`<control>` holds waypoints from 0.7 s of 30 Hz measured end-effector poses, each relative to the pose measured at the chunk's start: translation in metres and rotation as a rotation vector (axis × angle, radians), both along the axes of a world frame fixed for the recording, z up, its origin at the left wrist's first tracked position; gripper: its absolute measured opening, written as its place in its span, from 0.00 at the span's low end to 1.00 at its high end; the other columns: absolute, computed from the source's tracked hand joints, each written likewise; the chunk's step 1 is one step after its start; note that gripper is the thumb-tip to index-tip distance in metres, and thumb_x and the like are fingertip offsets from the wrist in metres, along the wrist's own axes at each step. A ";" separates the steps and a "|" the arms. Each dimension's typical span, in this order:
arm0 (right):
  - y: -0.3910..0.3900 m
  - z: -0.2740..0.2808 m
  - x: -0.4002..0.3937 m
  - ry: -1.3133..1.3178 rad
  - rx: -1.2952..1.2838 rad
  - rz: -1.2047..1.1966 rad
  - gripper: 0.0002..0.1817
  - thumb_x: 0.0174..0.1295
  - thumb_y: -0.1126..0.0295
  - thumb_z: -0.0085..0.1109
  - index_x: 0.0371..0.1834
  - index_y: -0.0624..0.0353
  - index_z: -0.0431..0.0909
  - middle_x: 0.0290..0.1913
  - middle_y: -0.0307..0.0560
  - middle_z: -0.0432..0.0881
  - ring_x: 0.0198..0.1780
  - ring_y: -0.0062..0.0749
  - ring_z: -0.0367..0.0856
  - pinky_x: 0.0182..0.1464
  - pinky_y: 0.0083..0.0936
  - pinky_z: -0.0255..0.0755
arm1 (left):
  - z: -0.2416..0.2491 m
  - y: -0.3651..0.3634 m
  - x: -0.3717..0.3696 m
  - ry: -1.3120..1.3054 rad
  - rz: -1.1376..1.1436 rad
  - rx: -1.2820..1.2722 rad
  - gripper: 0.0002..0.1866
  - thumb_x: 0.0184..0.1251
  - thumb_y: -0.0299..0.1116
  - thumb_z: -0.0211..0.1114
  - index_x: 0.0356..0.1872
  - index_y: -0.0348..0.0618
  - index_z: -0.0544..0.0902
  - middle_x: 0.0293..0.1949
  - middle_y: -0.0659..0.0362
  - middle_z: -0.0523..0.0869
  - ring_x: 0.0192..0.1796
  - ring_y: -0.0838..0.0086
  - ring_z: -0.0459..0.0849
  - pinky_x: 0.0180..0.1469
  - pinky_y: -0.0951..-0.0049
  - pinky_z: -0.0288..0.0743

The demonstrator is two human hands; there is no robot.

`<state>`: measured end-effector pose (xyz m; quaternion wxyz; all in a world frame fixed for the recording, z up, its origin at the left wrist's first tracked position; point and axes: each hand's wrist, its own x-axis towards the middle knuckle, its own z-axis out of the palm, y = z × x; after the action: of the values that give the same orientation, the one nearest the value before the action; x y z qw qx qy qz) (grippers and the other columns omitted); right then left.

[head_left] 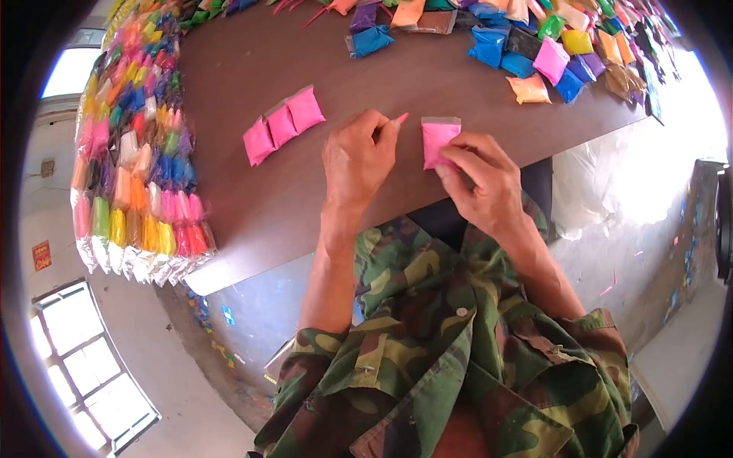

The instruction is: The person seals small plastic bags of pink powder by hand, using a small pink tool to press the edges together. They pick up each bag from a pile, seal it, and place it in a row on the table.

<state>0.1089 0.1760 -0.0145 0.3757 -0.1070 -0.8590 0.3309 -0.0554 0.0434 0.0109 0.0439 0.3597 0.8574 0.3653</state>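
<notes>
Pinches a pink packet at its lower right edge, right grip closed with thumb and fingers, above or on the brown surface. Holds a small pink sliver in the closed left grip, its tip near the packet but apart from it. Has three pink packets side by side left of the left grip, multicolored packets scattered beyond both grips, and bagged packets piled far left. Wears a camouflage jacket.

row packets: 3 | held packet: 1 | hands: 2 | wall poster: 1 | piled packets: many, uncountable
</notes>
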 end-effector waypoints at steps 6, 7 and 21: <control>0.018 0.006 -0.003 -0.089 -0.068 0.017 0.09 0.60 0.78 0.73 0.44 0.56 0.90 0.53 0.45 0.88 0.44 0.41 0.90 0.42 0.35 0.84 | 0.011 -0.012 0.043 -0.194 -0.088 0.108 0.09 0.70 0.31 0.75 0.32 0.37 0.86 0.28 0.50 0.87 0.29 0.60 0.84 0.34 0.61 0.77; 0.022 0.002 -0.006 -0.099 0.007 0.036 0.09 0.60 0.77 0.73 0.43 0.56 0.90 0.53 0.44 0.88 0.44 0.41 0.90 0.42 0.35 0.85 | 0.011 -0.012 0.048 -0.199 -0.093 0.122 0.09 0.68 0.30 0.75 0.31 0.38 0.85 0.30 0.49 0.88 0.30 0.53 0.86 0.34 0.57 0.78; 0.006 0.001 -0.009 -0.122 0.116 -0.107 0.10 0.58 0.67 0.80 0.41 0.51 0.89 0.42 0.38 0.85 0.40 0.39 0.87 0.38 0.35 0.82 | -0.007 -0.014 0.050 0.011 0.033 0.051 0.10 0.71 0.32 0.77 0.32 0.38 0.87 0.25 0.52 0.86 0.26 0.64 0.83 0.32 0.63 0.76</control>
<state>0.0995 0.1815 -0.0139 0.3453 -0.1507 -0.8910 0.2532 -0.0054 0.0297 0.0041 0.0240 0.3484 0.8540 0.3858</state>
